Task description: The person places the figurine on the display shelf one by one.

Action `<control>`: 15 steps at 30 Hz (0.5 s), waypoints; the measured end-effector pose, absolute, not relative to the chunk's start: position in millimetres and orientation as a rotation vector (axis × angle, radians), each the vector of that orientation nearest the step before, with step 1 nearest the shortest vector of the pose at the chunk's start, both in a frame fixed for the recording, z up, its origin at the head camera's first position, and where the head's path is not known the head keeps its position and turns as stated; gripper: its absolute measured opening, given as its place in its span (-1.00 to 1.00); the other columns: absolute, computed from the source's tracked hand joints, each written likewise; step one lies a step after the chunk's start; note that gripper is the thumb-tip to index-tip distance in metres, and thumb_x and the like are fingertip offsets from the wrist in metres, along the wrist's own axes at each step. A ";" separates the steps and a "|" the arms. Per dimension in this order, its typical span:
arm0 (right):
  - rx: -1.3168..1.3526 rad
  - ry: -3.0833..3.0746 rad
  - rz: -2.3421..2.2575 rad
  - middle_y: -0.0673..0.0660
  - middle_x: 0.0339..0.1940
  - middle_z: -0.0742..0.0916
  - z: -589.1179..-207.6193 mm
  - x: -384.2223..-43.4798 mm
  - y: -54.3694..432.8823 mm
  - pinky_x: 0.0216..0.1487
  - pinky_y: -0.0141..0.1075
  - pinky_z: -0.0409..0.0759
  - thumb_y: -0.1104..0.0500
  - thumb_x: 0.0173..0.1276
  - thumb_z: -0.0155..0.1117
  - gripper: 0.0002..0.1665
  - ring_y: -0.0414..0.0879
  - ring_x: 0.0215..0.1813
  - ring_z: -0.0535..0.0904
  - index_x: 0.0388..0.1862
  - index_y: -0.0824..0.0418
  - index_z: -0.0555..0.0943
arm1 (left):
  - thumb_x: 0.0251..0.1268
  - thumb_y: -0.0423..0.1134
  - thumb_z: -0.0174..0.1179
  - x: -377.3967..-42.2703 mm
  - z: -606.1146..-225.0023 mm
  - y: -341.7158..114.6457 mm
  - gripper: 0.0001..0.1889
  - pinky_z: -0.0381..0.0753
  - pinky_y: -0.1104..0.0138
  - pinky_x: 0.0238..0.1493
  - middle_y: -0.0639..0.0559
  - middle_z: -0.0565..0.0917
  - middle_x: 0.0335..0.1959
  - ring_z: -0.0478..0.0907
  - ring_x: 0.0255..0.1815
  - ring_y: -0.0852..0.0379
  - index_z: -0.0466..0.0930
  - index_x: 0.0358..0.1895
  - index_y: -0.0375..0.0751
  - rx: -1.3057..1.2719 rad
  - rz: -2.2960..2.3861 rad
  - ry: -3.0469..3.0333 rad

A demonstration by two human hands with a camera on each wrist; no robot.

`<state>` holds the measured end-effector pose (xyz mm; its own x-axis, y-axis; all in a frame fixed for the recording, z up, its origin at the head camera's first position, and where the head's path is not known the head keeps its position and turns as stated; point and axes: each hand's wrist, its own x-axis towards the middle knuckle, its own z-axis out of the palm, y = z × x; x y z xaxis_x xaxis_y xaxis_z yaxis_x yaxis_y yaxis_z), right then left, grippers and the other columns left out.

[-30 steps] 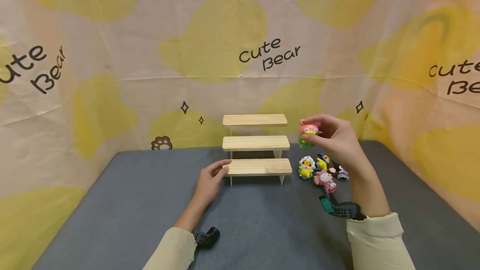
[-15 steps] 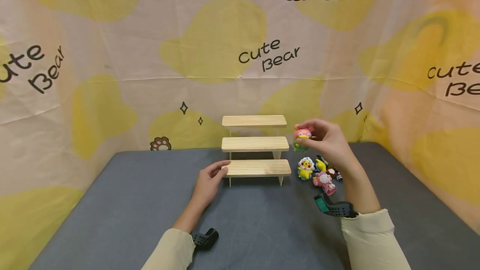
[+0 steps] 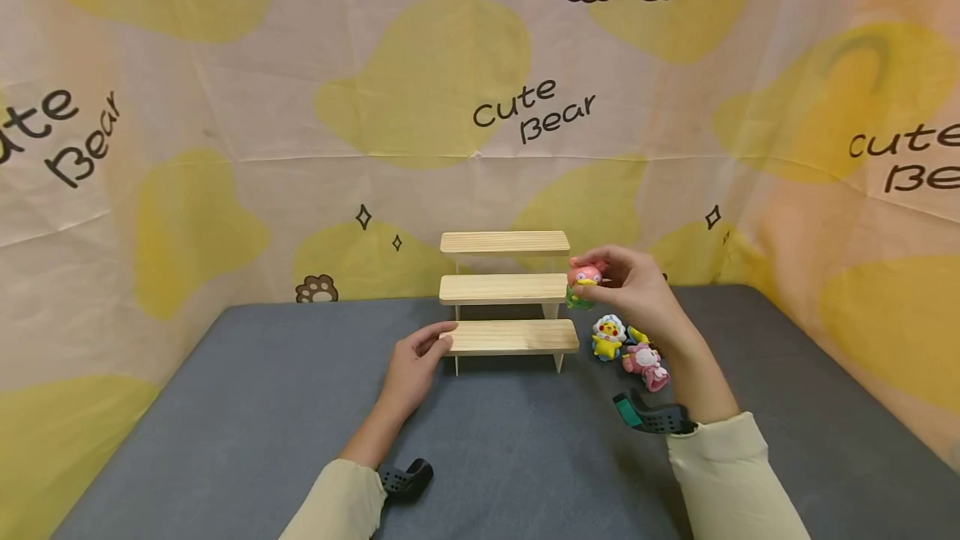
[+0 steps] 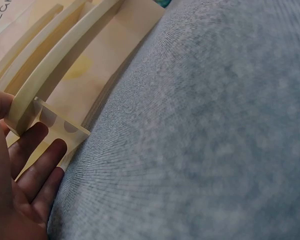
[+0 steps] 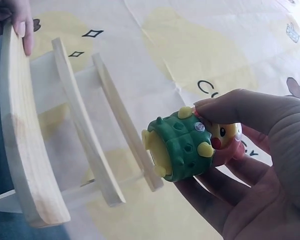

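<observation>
In the head view a three-tier wooden display stand (image 3: 510,337) has pale board steps on thin supports. My left hand (image 3: 412,365) grips the left end of its lowest step; in the left wrist view, fingers (image 4: 42,162) reach below the board beside the clear support. My right hand (image 3: 633,286) pinches a small toy figurine (image 3: 585,277) with a pink head, yellow bill and green body, in the air at the right end of the middle step. The right wrist view shows the figurine's green studded base (image 5: 182,147) pointing toward the steps, thumb and fingers around its head.
Several more figurines lie on the grey tabletop right of the stand: a yellow one with a white hood (image 3: 608,337), a pink one (image 3: 645,363) and others partly hidden behind my right hand. A printed cloth backdrop (image 3: 420,82) rises behind the table.
My right hand has moved left and slightly down with the figurine, from beyond the stand to the middle step's right end. My left hand stays on the lowest step.
</observation>
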<state>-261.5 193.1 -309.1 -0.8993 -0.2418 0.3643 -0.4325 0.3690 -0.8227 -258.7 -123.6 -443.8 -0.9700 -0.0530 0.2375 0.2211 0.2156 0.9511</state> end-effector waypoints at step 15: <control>0.691 -2.513 1.608 0.31 0.01 0.72 -328.9 -274.5 180.0 -0.13 -0.35 0.69 0.27 0.26 0.48 -0.57 -0.12 -0.14 0.70 0.10 0.33 0.65 | 0.43 -0.19 0.26 -258.2 -444.9 -123.5 -0.74 0.45 0.43 -0.17 -0.12 0.78 0.03 0.53 -0.25 0.29 0.74 0.11 -0.08 -0.157 -1.813 -2.279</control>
